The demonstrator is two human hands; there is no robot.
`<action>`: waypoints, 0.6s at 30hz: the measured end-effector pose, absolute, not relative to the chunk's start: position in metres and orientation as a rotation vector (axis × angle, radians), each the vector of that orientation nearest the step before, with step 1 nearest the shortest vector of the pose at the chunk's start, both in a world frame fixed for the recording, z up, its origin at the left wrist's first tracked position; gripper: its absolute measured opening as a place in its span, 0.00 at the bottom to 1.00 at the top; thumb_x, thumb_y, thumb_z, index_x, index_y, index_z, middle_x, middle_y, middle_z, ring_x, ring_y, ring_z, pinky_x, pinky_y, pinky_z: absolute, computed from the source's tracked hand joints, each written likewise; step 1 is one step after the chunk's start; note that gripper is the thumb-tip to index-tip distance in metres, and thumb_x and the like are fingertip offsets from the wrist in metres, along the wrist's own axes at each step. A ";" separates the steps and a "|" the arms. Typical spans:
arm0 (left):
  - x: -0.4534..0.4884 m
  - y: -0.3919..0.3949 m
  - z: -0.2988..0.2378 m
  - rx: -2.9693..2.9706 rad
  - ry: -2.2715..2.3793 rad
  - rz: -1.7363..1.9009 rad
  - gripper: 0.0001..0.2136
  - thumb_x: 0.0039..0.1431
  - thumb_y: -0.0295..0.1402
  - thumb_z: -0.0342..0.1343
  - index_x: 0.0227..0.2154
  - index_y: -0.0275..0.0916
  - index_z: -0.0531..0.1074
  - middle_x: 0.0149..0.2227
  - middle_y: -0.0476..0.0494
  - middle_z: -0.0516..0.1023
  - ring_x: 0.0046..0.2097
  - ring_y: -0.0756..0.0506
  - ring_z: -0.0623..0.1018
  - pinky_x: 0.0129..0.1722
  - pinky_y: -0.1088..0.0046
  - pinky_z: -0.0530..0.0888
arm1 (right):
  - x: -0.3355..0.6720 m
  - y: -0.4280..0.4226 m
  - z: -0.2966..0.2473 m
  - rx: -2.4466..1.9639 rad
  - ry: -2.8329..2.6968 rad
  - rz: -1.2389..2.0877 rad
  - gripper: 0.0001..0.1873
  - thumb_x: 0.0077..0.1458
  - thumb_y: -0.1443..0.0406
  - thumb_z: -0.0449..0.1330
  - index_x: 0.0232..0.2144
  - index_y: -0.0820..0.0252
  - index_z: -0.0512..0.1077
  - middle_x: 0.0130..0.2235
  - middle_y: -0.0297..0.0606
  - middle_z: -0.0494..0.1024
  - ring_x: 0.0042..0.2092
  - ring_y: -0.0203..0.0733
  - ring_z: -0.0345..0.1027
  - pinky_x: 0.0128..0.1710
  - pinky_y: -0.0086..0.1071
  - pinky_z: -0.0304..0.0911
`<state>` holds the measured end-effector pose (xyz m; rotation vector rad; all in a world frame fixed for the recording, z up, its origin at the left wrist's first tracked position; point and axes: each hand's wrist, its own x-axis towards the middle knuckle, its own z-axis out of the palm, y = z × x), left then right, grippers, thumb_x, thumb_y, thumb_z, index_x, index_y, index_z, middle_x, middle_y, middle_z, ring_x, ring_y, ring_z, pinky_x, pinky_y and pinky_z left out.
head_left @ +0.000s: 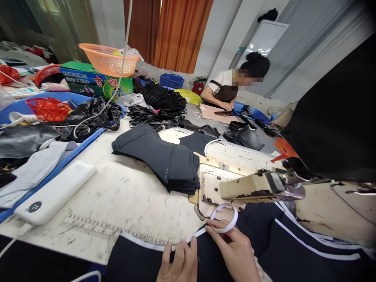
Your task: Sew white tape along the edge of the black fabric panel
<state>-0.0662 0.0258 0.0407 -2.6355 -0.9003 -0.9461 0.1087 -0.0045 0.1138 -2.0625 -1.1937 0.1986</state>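
Observation:
My left hand (pixel 179 262) lies at the bottom edge of the view, fingers stretched flat on a black fabric piece (pixel 138 258) with a white taped border. It presses the white tape strip (pixel 188 238) down along that border. My right hand (pixel 235 250) pinches a small roll of white tape (pixel 225 217) between thumb and fingers, just in front of the sewing machine's arm (pixel 261 187). The strip runs from the roll to my left fingers. More black fabric with white edging (pixel 293 243) lies under the machine to the right.
A stack of black cut pieces (pixel 164 158) lies on the worn white table (pixel 123 192). A white power bank (pixel 55 192) sits at left. Baskets, a black bag and boxes crowd the far left. Another person (pixel 229 88) works across the table among black pieces.

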 end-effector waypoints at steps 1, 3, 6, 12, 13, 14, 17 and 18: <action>-0.063 0.027 0.043 -2.617 -0.897 -0.966 0.15 0.59 0.38 0.60 0.48 0.40 0.77 0.36 0.44 0.77 0.42 0.45 0.72 0.54 0.63 0.63 | 0.109 -0.004 0.114 -2.069 -1.203 0.184 0.14 0.52 0.51 0.64 0.30 0.53 0.83 0.34 0.39 0.85 0.37 0.49 0.81 0.35 0.32 0.76; -0.059 0.029 0.046 -2.577 -0.883 -1.020 0.13 0.58 0.36 0.61 0.45 0.39 0.78 0.34 0.45 0.76 0.41 0.45 0.71 0.52 0.64 0.63 | 0.109 -0.004 0.114 -2.088 -1.226 0.158 0.16 0.52 0.49 0.63 0.30 0.53 0.83 0.33 0.39 0.85 0.37 0.49 0.81 0.35 0.32 0.76; -0.058 0.030 0.048 -2.545 -0.869 -1.061 0.10 0.57 0.33 0.61 0.42 0.38 0.79 0.33 0.46 0.75 0.41 0.45 0.69 0.50 0.64 0.63 | 0.108 -0.001 0.116 -2.113 -1.246 0.134 0.20 0.53 0.47 0.62 0.29 0.54 0.83 0.32 0.40 0.85 0.33 0.47 0.80 0.33 0.32 0.75; -0.062 0.028 0.045 -2.635 -0.889 -0.954 0.13 0.60 0.36 0.60 0.46 0.39 0.77 0.35 0.45 0.76 0.45 0.44 0.73 0.59 0.62 0.59 | 0.107 0.003 0.115 -2.154 -1.236 0.109 0.26 0.52 0.42 0.59 0.29 0.56 0.83 0.28 0.40 0.83 0.21 0.42 0.72 0.25 0.32 0.71; -0.060 0.027 0.045 -2.638 -0.903 -0.960 0.13 0.60 0.37 0.60 0.46 0.39 0.77 0.37 0.45 0.77 0.47 0.43 0.73 0.60 0.61 0.59 | 0.107 0.004 0.114 -2.162 -1.225 0.130 0.26 0.52 0.42 0.60 0.29 0.56 0.82 0.27 0.40 0.83 0.20 0.41 0.70 0.24 0.32 0.70; -0.057 0.026 0.046 -2.634 -0.908 -0.978 0.13 0.60 0.37 0.59 0.46 0.38 0.77 0.39 0.43 0.78 0.49 0.42 0.73 0.60 0.61 0.59 | 0.107 0.004 0.113 -2.169 -1.212 0.161 0.25 0.52 0.42 0.60 0.29 0.56 0.82 0.27 0.40 0.83 0.20 0.41 0.70 0.25 0.33 0.70; -0.039 0.021 0.047 -2.620 -0.839 -1.075 0.15 0.59 0.39 0.59 0.45 0.35 0.77 0.47 0.39 0.79 0.54 0.39 0.72 0.59 0.61 0.62 | 0.109 0.003 0.112 -2.155 -1.171 0.278 0.20 0.51 0.46 0.63 0.28 0.55 0.81 0.30 0.40 0.83 0.27 0.44 0.74 0.29 0.34 0.70; -0.033 0.019 0.046 -2.615 -0.809 -1.100 0.15 0.59 0.38 0.59 0.44 0.35 0.77 0.48 0.39 0.79 0.54 0.39 0.72 0.58 0.63 0.63 | 0.111 0.003 0.114 -2.133 -1.154 0.345 0.18 0.50 0.48 0.63 0.28 0.55 0.81 0.31 0.41 0.82 0.29 0.45 0.74 0.30 0.34 0.70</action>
